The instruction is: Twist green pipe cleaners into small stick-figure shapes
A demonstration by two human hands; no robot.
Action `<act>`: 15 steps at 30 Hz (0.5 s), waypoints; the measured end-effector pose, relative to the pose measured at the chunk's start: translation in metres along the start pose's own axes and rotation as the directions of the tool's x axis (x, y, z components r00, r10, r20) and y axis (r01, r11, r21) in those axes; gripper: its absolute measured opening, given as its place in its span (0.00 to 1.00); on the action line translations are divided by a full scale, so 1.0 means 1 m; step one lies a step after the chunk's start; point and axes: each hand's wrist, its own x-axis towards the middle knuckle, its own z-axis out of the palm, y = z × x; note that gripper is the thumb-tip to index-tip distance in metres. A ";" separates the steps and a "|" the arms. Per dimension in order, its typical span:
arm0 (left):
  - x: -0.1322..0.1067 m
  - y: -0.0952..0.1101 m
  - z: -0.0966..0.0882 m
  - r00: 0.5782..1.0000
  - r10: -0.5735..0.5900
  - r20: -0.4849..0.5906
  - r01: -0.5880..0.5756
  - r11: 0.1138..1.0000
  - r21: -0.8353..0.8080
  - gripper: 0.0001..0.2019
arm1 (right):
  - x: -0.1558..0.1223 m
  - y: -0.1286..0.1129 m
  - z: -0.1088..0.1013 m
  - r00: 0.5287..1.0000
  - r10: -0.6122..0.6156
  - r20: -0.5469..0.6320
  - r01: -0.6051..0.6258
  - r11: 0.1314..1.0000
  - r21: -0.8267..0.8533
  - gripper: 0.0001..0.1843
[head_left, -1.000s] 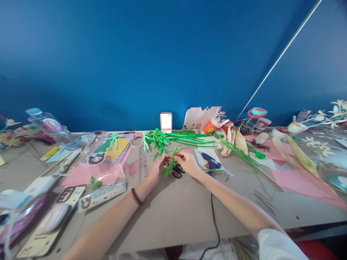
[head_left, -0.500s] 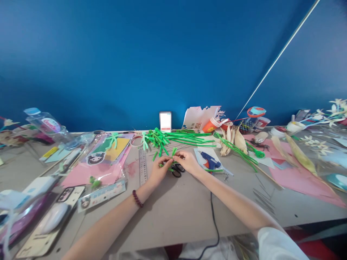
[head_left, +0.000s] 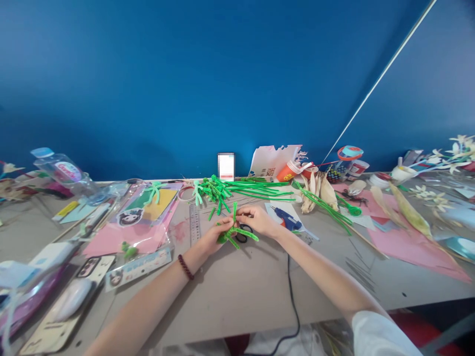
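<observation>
Both my hands meet over the middle of the table around a small figure of twisted green pipe cleaners. My left hand, with a dark bead bracelet at the wrist, pinches the figure's lower part. My right hand pinches its upper part, where one end sticks straight up. Other green ends stick out to the right and downward. Black scissors lie on the table just under the figure, partly hidden. A pile of green pipe cleaners lies just behind my hands.
A blue glue gun lies right of my right hand, its black cord running to the table's front edge. A metal ruler lies left. Pink paper and packets, a plastic bottle, paper cups, dried husks and paper flowers crowd the sides.
The green figure has turned in my hands: its ends now splay out to the right and one points up. Both hands have stayed over the scissors.
</observation>
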 end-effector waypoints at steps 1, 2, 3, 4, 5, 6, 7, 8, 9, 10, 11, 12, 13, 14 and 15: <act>-0.001 0.000 0.001 0.999 -0.005 0.035 0.005 1.000 -0.013 0.12 | 0.000 -0.001 0.001 1.000 0.005 0.016 -0.006 0.999 0.043 0.10; -0.002 0.000 0.002 0.998 -0.008 0.065 0.010 1.000 -0.023 0.13 | -0.001 -0.002 0.002 1.000 0.014 0.028 -0.016 0.997 0.081 0.10; -0.003 0.000 0.003 0.996 -0.011 0.084 0.014 0.999 -0.029 0.13 | -0.001 -0.003 0.002 0.999 0.025 0.038 -0.029 0.993 0.113 0.10; -0.003 0.000 0.003 0.996 -0.015 0.089 0.018 0.999 -0.032 0.14 | -0.002 -0.003 0.002 0.998 0.034 0.045 -0.040 0.990 0.136 0.10; -0.002 -0.001 0.003 0.997 -0.017 0.081 0.019 0.999 -0.030 0.14 | -0.002 -0.003 0.002 0.998 0.040 0.047 -0.046 0.988 0.148 0.11; -0.002 -0.002 0.003 0.998 -0.017 0.055 0.018 1.000 -0.021 0.14 | -0.001 -0.002 0.002 0.998 0.042 0.041 -0.048 0.988 0.150 0.11; -0.001 -0.003 0.002 1.000 -0.008 0.011 0.008 1.000 -0.003 0.14 | -0.001 0.000 0.002 0.999 0.045 0.020 -0.047 0.989 0.138 0.11; 0.001 -0.004 0.001 0.999 0.018 -0.047 -0.016 0.999 0.029 0.14 | -0.001 0.001 0.001 0.999 0.053 -0.014 -0.051 0.992 0.114 0.11; 0.002 -0.004 0.001 0.991 0.069 -0.117 -0.060 0.995 0.084 0.13 | 0.000 0.004 0.001 0.996 0.070 -0.057 -0.065 0.994 0.085 0.11; 0.003 -0.005 0.000 0.971 0.148 -0.188 -0.118 0.980 0.161 0.13 | 0.001 0.006 0.001 0.990 0.095 -0.106 -0.089 0.994 0.057 0.10; 0.004 -0.005 -0.001 0.934 0.251 -0.253 -0.184 0.948 0.261 0.13 | 0.002 0.009 0.001 0.979 0.127 -0.158 -0.123 0.992 0.034 0.11; 0.005 -0.005 -0.002 0.883 0.365 -0.295 -0.242 0.893 0.380 0.13 | 0.003 0.012 0.001 0.965 0.158 -0.207 -0.158 0.987 0.018 0.11; 0.005 -0.005 -0.002 0.824 0.478 -0.304 -0.284 0.813 0.508 0.14 | 0.004 0.014 0.001 0.950 0.186 -0.252 -0.189 0.982 0.010 0.11; 0.005 -0.005 -0.003 0.771 0.575 -0.274 -0.307 0.712 0.631 0.15 | 0.004 0.017 0.002 0.934 0.207 -0.290 -0.213 0.977 0.013 0.11; 0.004 -0.005 -0.003 0.732 0.648 -0.211 -0.317 0.597 0.737 0.15 | 0.005 0.019 0.002 0.922 0.222 -0.318 -0.227 0.974 0.021 0.12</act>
